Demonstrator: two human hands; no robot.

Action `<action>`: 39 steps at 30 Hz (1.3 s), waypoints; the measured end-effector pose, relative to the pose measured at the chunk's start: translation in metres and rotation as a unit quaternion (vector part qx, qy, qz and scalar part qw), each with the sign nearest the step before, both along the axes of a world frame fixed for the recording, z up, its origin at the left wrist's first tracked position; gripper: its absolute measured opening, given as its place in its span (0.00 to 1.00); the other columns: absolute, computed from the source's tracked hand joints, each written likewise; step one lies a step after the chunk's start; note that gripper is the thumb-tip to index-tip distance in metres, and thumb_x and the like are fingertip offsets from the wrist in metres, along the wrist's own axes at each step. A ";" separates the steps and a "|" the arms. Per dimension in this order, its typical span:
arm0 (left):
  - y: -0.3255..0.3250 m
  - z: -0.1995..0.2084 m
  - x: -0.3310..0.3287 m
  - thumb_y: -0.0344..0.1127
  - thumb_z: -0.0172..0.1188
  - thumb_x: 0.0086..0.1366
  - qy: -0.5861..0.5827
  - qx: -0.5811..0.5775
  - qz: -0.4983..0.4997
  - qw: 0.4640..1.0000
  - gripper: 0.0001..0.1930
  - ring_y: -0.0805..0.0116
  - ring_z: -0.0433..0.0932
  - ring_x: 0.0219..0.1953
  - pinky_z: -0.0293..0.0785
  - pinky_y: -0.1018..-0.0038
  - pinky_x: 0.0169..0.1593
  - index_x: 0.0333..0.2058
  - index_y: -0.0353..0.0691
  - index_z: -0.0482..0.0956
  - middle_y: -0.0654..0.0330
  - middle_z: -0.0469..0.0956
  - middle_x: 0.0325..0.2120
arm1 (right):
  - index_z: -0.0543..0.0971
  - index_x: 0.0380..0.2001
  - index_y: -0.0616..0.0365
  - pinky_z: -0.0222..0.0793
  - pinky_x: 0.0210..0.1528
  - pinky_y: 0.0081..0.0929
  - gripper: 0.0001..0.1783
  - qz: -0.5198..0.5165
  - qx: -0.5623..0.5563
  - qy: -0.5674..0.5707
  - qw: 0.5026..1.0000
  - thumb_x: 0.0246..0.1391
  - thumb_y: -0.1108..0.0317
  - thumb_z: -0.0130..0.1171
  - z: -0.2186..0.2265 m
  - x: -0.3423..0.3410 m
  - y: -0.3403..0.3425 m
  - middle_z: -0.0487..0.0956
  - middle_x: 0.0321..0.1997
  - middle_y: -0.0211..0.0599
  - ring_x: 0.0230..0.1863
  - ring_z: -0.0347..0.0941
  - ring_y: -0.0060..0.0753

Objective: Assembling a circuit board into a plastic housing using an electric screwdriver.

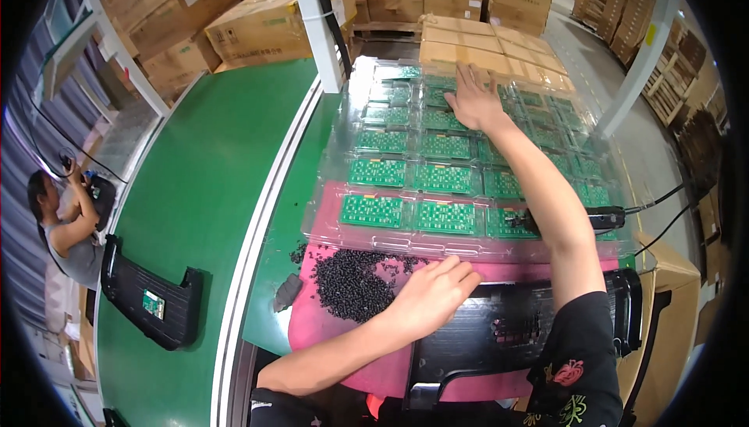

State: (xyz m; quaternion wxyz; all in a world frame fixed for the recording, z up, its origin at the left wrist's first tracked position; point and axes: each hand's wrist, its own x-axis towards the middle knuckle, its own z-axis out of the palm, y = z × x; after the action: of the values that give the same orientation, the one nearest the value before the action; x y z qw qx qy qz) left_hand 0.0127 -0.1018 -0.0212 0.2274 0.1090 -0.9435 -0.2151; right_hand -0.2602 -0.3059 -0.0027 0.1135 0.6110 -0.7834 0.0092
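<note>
My right hand (474, 103) reaches over the far part of a clear plastic tray (460, 244), its fingers spread over the boards there. Green circuit boards (445, 178) lie in rows in the tray's pockets. Nearer to me, my left hand (434, 296) is just above the rear edge of a black plastic housing (468, 341). Its fingers are loosely bent, a little apart, with nothing visible in them; the fingertips are partly hidden. A black, corded, power-tool-like handle (602, 219) lies across the tray beyond my right forearm.
A heap of small black screws (355, 283) lies on the pink mat (312, 326), beside a dark grey block (288, 293). Left, a green conveyor (203, 185) carries another black housing (152, 294) with a board. A co-worker (66, 224) is beyond it. Cardboard boxes (491, 41) stand behind the tray.
</note>
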 end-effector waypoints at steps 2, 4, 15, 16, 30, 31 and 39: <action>0.003 0.003 -0.002 0.29 0.62 0.56 -0.024 -0.003 -0.008 1.000 0.14 0.57 0.74 0.41 0.74 0.65 0.42 0.42 0.34 0.75 0.56 0.73 0.37 | 0.53 0.68 0.63 0.38 0.73 0.55 0.36 0.069 -0.120 -0.035 0.990 0.64 0.54 0.44 0.018 0.007 0.022 0.50 0.75 0.39 0.75 0.42 0.45; 0.007 0.011 -0.002 0.33 0.66 0.56 0.068 -0.030 0.056 0.996 0.21 0.54 0.73 0.44 0.74 0.64 0.46 0.47 0.33 0.73 0.51 0.73 0.43 | 0.54 0.68 0.64 0.39 0.73 0.53 0.36 0.154 -0.154 -0.100 0.971 0.63 0.55 0.45 0.035 0.015 0.057 0.52 0.74 0.42 0.74 0.44 0.48; 0.022 0.035 0.009 0.27 0.53 0.70 0.286 0.520 -0.050 0.804 0.26 0.67 0.75 0.49 0.73 0.72 0.52 0.63 0.33 0.55 0.55 0.72 0.50 | 0.54 0.70 0.63 0.46 0.71 0.40 0.34 0.373 0.003 -0.646 0.666 0.64 0.66 0.50 0.061 0.096 0.333 0.51 0.74 0.49 0.75 0.45 0.44; 0.029 0.031 0.002 0.28 0.51 0.71 0.289 0.540 -0.075 0.787 0.22 0.72 0.77 0.41 0.75 0.77 0.44 0.61 0.32 0.59 0.54 0.76 0.45 | 0.53 0.70 0.63 0.49 0.69 0.39 0.36 0.361 -0.013 -0.651 0.668 0.63 0.67 0.51 0.055 0.097 0.345 0.50 0.74 0.49 0.73 0.48 0.45; 0.036 0.056 -0.022 0.16 0.57 0.58 0.040 0.520 -0.078 0.850 0.34 0.73 0.78 0.36 0.76 0.81 0.38 0.63 0.35 0.58 0.54 0.72 0.50 | 0.73 0.55 0.63 0.71 0.37 0.32 0.36 0.269 -0.267 -0.190 0.905 0.39 0.71 0.74 0.036 0.047 0.397 0.79 0.36 0.40 0.34 0.75 0.39; 0.034 0.051 -0.023 0.16 0.63 0.55 0.074 0.491 -0.059 0.866 0.35 0.74 0.77 0.36 0.77 0.83 0.35 0.62 0.36 0.62 0.56 0.74 0.47 | 0.75 0.52 0.62 0.72 0.37 0.31 0.35 0.251 -0.282 -0.189 0.907 0.37 0.68 0.76 0.033 0.044 0.396 0.79 0.33 0.39 0.32 0.76 0.38; 0.023 0.024 -0.010 0.23 0.76 0.43 -0.047 0.312 -0.089 0.945 0.31 0.74 0.79 0.36 0.80 0.81 0.29 0.50 0.36 0.78 0.59 0.78 0.42 | 0.78 0.42 0.61 0.74 0.43 0.35 0.30 0.258 -0.122 -0.325 0.902 0.32 0.64 0.77 0.011 0.031 0.401 0.80 0.42 0.39 0.43 0.76 0.43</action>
State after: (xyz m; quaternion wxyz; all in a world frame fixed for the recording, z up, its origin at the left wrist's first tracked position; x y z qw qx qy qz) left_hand 0.0029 -0.0787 0.0027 0.1170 0.1005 -0.8445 -0.5128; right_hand -0.2295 0.0950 0.0080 -0.0801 0.7365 -0.5843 0.3314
